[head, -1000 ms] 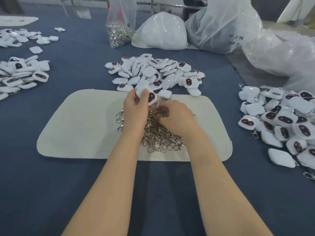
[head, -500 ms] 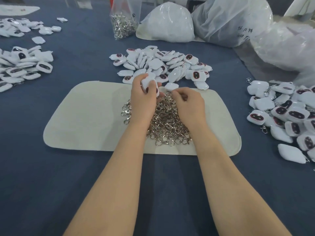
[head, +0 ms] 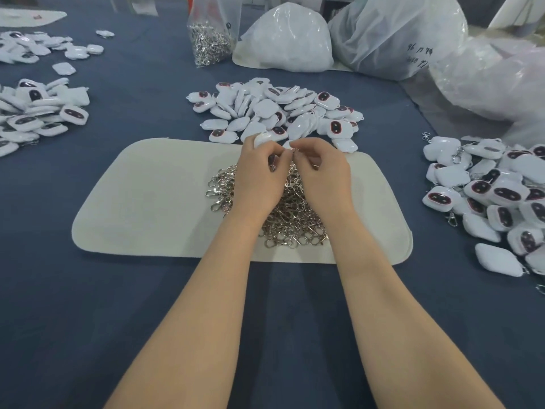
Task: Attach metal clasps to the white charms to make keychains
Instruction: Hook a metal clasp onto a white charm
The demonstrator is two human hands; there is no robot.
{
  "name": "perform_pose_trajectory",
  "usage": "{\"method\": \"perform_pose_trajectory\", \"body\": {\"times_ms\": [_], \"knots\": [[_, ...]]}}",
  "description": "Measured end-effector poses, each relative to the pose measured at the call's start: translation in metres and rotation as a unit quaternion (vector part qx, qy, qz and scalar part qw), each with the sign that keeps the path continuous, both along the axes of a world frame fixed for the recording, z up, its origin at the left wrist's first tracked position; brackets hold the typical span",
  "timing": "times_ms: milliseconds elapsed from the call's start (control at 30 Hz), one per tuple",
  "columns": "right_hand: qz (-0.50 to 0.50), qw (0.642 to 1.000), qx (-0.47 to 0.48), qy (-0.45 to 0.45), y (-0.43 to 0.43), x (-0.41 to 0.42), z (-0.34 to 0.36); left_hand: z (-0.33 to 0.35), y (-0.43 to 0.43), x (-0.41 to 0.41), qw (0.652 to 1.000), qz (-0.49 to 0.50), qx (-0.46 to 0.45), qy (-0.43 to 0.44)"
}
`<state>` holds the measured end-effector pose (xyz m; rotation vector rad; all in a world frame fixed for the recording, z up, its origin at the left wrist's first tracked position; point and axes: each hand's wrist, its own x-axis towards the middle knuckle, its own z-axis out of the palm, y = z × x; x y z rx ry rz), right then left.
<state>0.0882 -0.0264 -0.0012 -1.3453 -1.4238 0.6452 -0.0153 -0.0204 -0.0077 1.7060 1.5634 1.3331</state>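
My left hand (head: pixel 259 175) grips a white charm (head: pixel 262 139), mostly hidden by the fingers. My right hand (head: pixel 323 172) pinches a small metal clasp (head: pixel 295 152) at its fingertips, right beside the charm. Both hands hover over a heap of metal clasps (head: pixel 283 214) on a cream felt mat (head: pixel 153 196). A pile of loose white charms (head: pixel 277 109) lies just beyond the mat.
More white charms with clasps lie in a heap at the right (head: pixel 495 196), and further charm piles at the left (head: pixel 35 113). A clear bag of clasps (head: pixel 211 39) and big white plastic bags (head: pixel 395 36) stand at the back on the blue cloth.
My right hand has lifted from the clasp heap with a clasp and met my left hand at the charm. The view has shifted a little.
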Motion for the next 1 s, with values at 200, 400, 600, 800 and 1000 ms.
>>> {"method": "perform_pose_trajectory", "body": {"times_ms": [200,400,600,800,1000], "knots": [[-0.031,0.999,-0.012,0.024,0.0014,-0.001,-0.0043,-0.0018,0.0001,0.0013,1.0,0.003,0.007,0.018],[-0.01,0.988,-0.079,0.134,0.0044,0.0017,-0.0008,-0.0015,0.0003,0.0025,0.999,0.019,0.032,0.014],[0.017,0.978,-0.097,0.186,0.0044,0.0041,0.0014,-0.0007,0.0001,0.0041,0.998,0.029,0.047,-0.002],[0.032,0.964,-0.102,0.242,0.0051,0.0048,0.0005,-0.002,-0.0001,0.0056,0.999,0.011,0.04,0.016],[0.018,0.977,-0.057,0.205,0.0057,0.0056,0.0001,-0.0031,-0.0031,0.0067,0.999,-0.005,0.03,0.042]]}}
